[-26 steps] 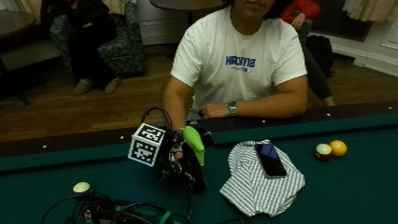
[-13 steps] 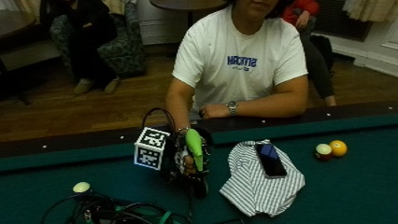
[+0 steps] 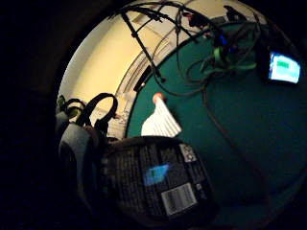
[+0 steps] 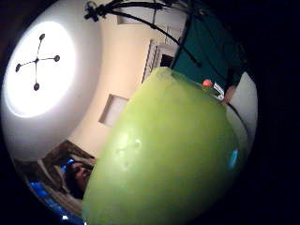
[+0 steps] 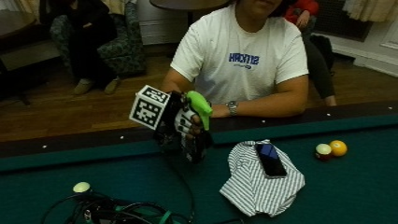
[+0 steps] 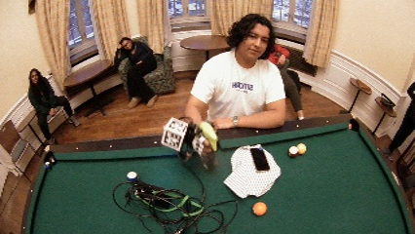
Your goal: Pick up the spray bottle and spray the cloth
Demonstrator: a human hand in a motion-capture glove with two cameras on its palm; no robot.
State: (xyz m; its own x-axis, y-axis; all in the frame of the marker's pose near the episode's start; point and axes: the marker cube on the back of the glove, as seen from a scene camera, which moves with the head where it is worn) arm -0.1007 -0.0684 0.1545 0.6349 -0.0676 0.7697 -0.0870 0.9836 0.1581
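at the left of the outside view a tangle of cables lies on the green felt of the counter, with a pale ball just beside it. next comes the gloved right hand, raised above the felt near the rail, its fingers curled round the spray bottle: the green head stands above the fingers and the dark body hangs below them, clear of the surface. the thumb-side palm view is almost filled by that green head, and the other palm view shows the labelled dark body close to the palm, so the bottle is held. to the right of it the striped cloth lies flat on the felt, with a dark phone resting on top. further right two balls sit together, touching or nearly so.

the pick-up looks done. what is left, as i judge it, is to aim the nozzle at the cloth and squeeze the trigger; no spray shows, and i cannot tell which way the nozzle faces. the phone on the cloth could get wet.
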